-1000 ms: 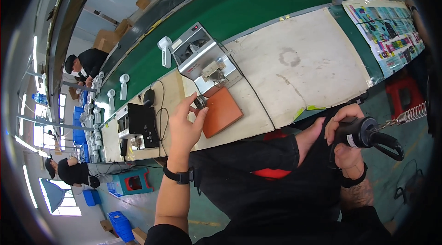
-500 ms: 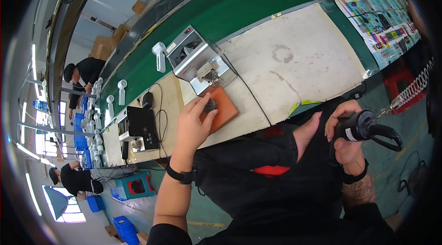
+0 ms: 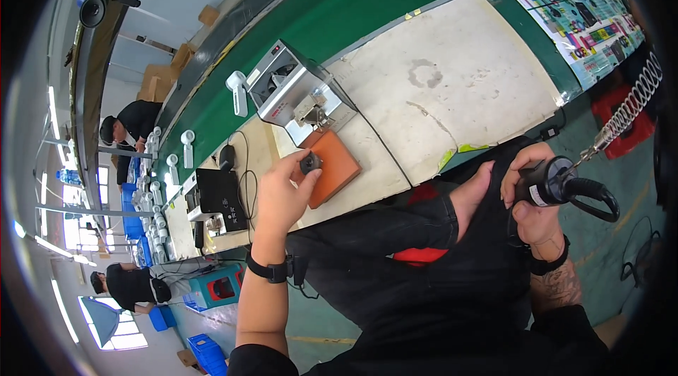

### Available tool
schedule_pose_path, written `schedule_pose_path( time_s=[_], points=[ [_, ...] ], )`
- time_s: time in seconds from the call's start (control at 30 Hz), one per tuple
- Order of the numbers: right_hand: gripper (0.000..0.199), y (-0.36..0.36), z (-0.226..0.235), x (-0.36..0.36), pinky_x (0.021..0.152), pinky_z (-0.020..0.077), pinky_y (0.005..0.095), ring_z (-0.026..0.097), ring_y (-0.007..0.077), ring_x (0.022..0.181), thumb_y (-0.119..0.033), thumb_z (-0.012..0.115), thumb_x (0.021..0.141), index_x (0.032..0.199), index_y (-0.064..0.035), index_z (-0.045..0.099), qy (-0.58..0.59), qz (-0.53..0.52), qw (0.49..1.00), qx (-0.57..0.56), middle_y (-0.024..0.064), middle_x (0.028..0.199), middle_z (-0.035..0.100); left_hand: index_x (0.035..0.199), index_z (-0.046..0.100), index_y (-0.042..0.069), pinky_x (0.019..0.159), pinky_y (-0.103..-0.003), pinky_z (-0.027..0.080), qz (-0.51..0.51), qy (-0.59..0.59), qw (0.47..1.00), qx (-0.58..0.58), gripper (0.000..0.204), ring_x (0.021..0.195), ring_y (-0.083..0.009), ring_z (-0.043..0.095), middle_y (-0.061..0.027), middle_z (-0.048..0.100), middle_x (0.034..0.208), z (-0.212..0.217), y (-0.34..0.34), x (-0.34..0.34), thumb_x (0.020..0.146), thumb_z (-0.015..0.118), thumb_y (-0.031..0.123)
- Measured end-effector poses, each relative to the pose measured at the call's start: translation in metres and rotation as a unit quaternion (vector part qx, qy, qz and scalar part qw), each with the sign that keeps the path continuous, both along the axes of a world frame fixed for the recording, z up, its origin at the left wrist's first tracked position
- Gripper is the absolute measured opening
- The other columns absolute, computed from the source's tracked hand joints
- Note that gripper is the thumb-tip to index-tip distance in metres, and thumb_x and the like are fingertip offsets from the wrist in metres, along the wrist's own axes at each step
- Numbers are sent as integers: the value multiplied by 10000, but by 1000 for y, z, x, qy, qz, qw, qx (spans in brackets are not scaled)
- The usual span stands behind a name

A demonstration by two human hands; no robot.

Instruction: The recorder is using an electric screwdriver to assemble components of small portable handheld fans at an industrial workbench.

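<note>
My left hand [image 3: 286, 189] pinches a small round dark part [image 3: 309, 162] between thumb and fingers. The part is at the left edge of an orange block [image 3: 335, 169] on the bench; whether it touches the block I cannot tell. Beyond the block stands a silver screw feeder [image 3: 300, 97] with an open top. My right hand [image 3: 530, 196] is wrapped round a black electric screwdriver [image 3: 542, 189], held off the bench's front edge above my leg. A thick black cord loops from its end, and a coil spring [image 3: 628, 104] hooks to it. Its tip is hidden.
A second feeder [image 3: 219, 199] with a black side stands farther left, among cables. White handheld devices [image 3: 239, 90] line the green belt [image 3: 367, 8]. A printed sheet [image 3: 583, 22] covers the bench's right end. Two people work at the far left; blue bins [image 3: 208, 353] are on the floor.
My left hand has shifted slightly left with the dark part, from over the orange block toward its edge. My right hand keeps its hold on the screwdriver. The whole view has shifted a little.
</note>
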State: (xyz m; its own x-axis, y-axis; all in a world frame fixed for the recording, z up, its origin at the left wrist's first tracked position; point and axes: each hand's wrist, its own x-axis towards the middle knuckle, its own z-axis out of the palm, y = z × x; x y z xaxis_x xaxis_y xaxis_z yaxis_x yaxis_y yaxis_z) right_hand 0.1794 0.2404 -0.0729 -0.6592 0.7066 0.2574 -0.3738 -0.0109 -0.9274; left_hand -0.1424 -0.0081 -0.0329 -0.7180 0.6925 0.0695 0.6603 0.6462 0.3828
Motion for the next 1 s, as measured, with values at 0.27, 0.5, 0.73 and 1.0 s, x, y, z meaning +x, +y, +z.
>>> schedule_pose_path(
  time_s=[0.27, 0.5, 0.73, 1.0],
  points=[
    [627, -2, 7, -2, 620, 436, 238, 533, 65, 661, -240, 910, 752, 1175, 29, 533, -18, 47, 999, -16, -2, 765, 592, 1195, 734, 71, 907, -432, 524, -218, 53, 974, 37, 428, 1029, -340, 661, -122, 741, 1057, 6, 63, 21, 784, 837, 132],
    [701, 0, 4, 7, 535, 372, 209, 506, 64, 603, -483, 864, 816, 1162, -25, 462, -49, 25, 998, 37, 16, 709, 570, 1135, 734, 120, 920, -439, 458, -203, 64, 968, -133, 360, 992, -315, 613, -76, 713, 1048, -6, 82, 30, 797, 820, 208],
    [710, 6, 2, 2, 529, 377, 202, 513, 62, 611, -471, 882, 806, 1166, -23, 465, -38, 30, 998, 38, 18, 726, 569, 1176, 721, 94, 912, -421, 456, -184, 39, 980, 71, 384, 1016, -318, 623, -88, 673, 1062, -5, 77, 34, 821, 821, 201],
    [684, 7, 25, -27, 619, 444, 220, 562, 78, 683, -383, 852, 858, 1247, 51, 493, 89, -15, 996, -5, 26, 776, 599, 1306, 688, 82, 872, -393, 519, -45, 69, 996, 20, 479, 1014, -305, 657, -164, 628, 1114, -14, 4, 26, 847, 811, 145]
  ],
)
